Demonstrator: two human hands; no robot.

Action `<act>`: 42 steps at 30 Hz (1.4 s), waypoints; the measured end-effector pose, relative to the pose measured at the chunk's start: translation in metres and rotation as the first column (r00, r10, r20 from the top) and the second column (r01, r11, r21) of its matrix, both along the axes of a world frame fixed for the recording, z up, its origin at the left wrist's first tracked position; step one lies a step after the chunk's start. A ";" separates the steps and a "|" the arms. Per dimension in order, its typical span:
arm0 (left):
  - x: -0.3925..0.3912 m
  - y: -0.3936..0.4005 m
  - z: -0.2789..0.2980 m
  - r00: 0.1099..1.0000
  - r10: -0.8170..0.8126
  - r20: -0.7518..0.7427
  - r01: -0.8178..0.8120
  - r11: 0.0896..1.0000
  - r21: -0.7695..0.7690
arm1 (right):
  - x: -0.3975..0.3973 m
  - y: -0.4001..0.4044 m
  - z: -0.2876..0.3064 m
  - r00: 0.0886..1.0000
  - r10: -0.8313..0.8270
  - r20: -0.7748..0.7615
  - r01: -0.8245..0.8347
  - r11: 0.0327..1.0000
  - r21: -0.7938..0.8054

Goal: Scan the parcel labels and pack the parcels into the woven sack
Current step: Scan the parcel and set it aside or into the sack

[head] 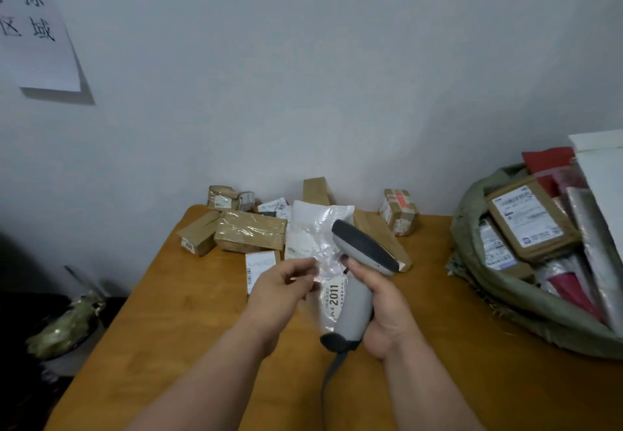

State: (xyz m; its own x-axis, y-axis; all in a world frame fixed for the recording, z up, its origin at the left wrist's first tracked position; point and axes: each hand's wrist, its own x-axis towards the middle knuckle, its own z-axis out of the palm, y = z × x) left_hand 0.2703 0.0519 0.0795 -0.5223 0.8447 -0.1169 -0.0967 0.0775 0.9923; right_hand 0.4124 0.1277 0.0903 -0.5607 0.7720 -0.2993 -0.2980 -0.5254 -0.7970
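Note:
My left hand (281,287) pinches a clear plastic parcel bag (317,238) with a white label reading 2011, held up over the table's middle. My right hand (377,299) grips the handle of a grey barcode scanner (362,252), whose dark head sits right beside the bag and points to the upper left. A green woven sack (526,299) lies open at the right, with several labelled parcels inside. Brown cardboard parcels (251,230) are piled at the table's far edge.
The wooden table (188,312) stands against a white wall. A small taped box (397,211) stands at the back right. A paper sign (37,26) hangs on the wall at upper left. Dark clutter with a greenish object (67,322) lies on the floor at left.

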 end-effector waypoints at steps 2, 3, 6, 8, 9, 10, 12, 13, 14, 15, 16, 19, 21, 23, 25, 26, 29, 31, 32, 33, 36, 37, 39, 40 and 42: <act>-0.004 -0.006 0.000 0.984 0.165 -0.072 -0.166 0.986 -0.004 | 0.004 -0.001 0.002 0.999 0.023 -0.031 -0.024 0.999 -0.031; -0.006 -0.008 -0.001 0.969 0.222 -0.107 -0.226 0.974 -0.025 | 0.007 -0.001 0.002 0.998 0.033 -0.050 -0.036 0.998 -0.045; -0.010 -0.018 -0.007 0.971 0.230 -0.067 -0.237 0.963 -0.126 | 0.016 0.001 0.003 0.991 0.063 -0.115 -0.074 0.993 -0.092; -0.012 -0.022 -0.013 0.986 0.159 0.047 -0.150 0.975 -0.163 | 0.021 0.002 0.003 0.988 0.075 -0.132 -0.090 0.990 -0.113; -0.014 -0.023 -0.017 0.988 0.120 0.101 -0.103 0.982 -0.157 | 0.023 0.003 0.002 0.987 0.087 -0.133 -0.103 0.988 -0.118; -0.015 -0.024 -0.020 0.985 0.097 0.142 -0.076 0.986 -0.149 | 0.026 0.004 0.001 0.987 0.100 -0.127 -0.115 0.986 -0.119; -0.015 -0.024 -0.026 0.968 0.119 0.221 -0.091 0.987 -0.136 | 0.031 0.007 0.001 0.990 0.112 -0.087 -0.121 0.987 -0.105; -0.015 -0.024 -0.029 0.954 0.148 0.259 -0.120 0.985 -0.123 | 0.032 0.008 0.003 0.993 0.105 -0.055 -0.110 0.990 -0.092; -0.014 -0.024 -0.031 0.941 0.181 0.286 -0.155 0.982 -0.110 | 0.033 0.008 0.004 0.996 0.086 -0.019 -0.087 0.993 -0.077; -0.013 -0.023 -0.033 0.930 0.218 0.297 -0.195 0.975 -0.106 | 0.034 0.009 0.006 0.998 0.054 0.026 -0.052 0.997 -0.058; -0.012 -0.022 -0.035 0.919 0.261 0.296 -0.238 0.965 -0.113 | 0.035 0.009 0.006 0.997 0.010 0.080 -0.007 1.000 -0.028; -0.010 -0.017 -0.037 0.883 0.381 0.274 -0.359 0.924 -0.128 | 0.037 0.010 0.004 0.965 -0.116 0.237 0.092 0.990 0.107; -0.009 -0.014 -0.035 0.868 0.417 0.269 -0.399 0.909 -0.119 | 0.038 0.012 0.001 0.940 -0.155 0.303 0.110 0.981 0.161; -0.009 -0.012 -0.032 0.858 0.442 0.262 -0.428 0.897 -0.113 | 0.037 0.013 0.000 0.927 -0.159 0.339 0.100 0.977 0.187; -0.008 -0.011 -0.030 0.852 0.456 0.257 -0.444 0.890 -0.104 | 0.037 0.013 -0.002 0.921 -0.148 0.362 0.072 0.974 0.214; -0.007 -0.010 -0.028 0.853 0.458 0.250 -0.447 0.889 -0.100 | 0.037 0.013 -0.003 0.918 -0.141 0.370 0.057 0.972 0.229; -0.007 -0.009 -0.028 0.858 0.458 0.233 -0.452 0.888 -0.083 | 0.038 0.012 -0.005 0.917 -0.106 0.386 0.007 0.968 0.250; -0.007 -0.009 -0.028 0.858 0.460 0.230 -0.456 0.887 -0.072 | 0.038 0.011 -0.005 0.917 -0.072 0.392 -0.036 0.965 0.260; -0.007 -0.009 -0.028 0.856 0.463 0.229 -0.460 0.885 -0.067 | 0.038 0.010 -0.004 0.916 -0.050 0.398 -0.063 0.962 0.265; -0.007 -0.008 -0.029 0.854 0.467 0.228 -0.466 0.883 -0.063 | 0.038 0.009 -0.003 0.914 -0.026 0.405 -0.092 0.958 0.270; -0.009 -0.006 -0.031 0.852 0.476 0.219 -0.477 0.877 -0.051 | 0.036 0.004 0.000 0.905 0.014 0.426 -0.156 0.941 0.301; -0.009 -0.005 -0.032 0.852 0.476 0.217 -0.478 0.877 -0.047 | 0.036 0.002 0.001 0.903 0.020 0.429 -0.168 0.936 0.310; -0.009 -0.004 -0.033 0.854 0.478 0.207 -0.480 0.876 -0.047 | 0.033 -0.001 0.003 0.906 0.035 0.421 -0.189 0.925 0.330; -0.009 -0.004 -0.035 0.854 0.479 0.202 -0.480 0.876 -0.048 | 0.032 -0.003 0.004 0.907 0.045 0.418 -0.202 0.919 0.339; -0.008 -0.003 -0.037 0.854 0.478 0.205 -0.479 0.877 -0.047 | 0.030 -0.007 0.005 0.906 0.066 0.417 -0.228 0.908 0.352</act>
State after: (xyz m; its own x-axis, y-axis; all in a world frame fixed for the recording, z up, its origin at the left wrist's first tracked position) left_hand 0.2618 0.0492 0.0428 -0.8270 0.4978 -0.2612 -0.3204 -0.0358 0.9466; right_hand 0.4419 0.1209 0.0957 -0.5779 0.7879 -0.2126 0.1329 -0.1662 -0.9771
